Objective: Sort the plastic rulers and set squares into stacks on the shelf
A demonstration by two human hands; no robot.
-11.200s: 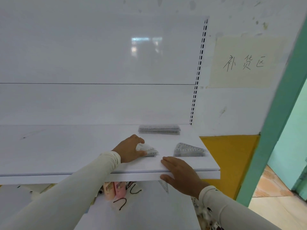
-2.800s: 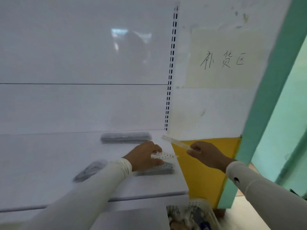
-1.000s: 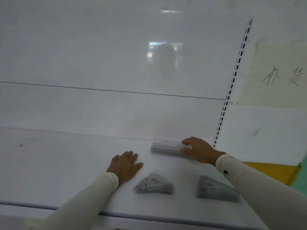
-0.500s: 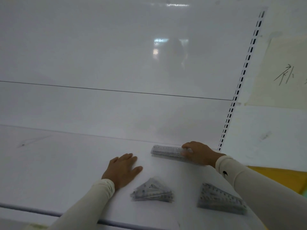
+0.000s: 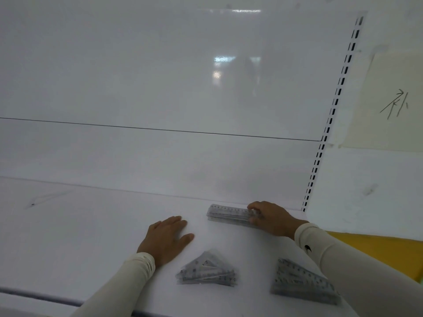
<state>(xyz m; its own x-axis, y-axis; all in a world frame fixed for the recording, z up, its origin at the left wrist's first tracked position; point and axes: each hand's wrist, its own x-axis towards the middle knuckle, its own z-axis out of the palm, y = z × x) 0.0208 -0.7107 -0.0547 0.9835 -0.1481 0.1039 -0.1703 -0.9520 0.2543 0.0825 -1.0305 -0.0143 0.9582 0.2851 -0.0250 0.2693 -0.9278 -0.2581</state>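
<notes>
Loads of open room on the white shelf (image 5: 68,236) to the left of the left hand (image 5: 166,240), which lies flat with straight fingers, and the whole space above the shelf is clear up to the back panel (image 5: 160,88). The right side is where it gets crowded: the ruler stack (image 5: 229,215) sits near the back with the right hand (image 5: 271,219) curled on its right end, and the two set square stacks (image 5: 207,271) (image 5: 302,281) lie near the front edge. There's a bare lane between those two front stacks running back toward the rulers, while the slotted upright (image 5: 329,124) and side wall (image 5: 370,179) close off the far right.
</notes>
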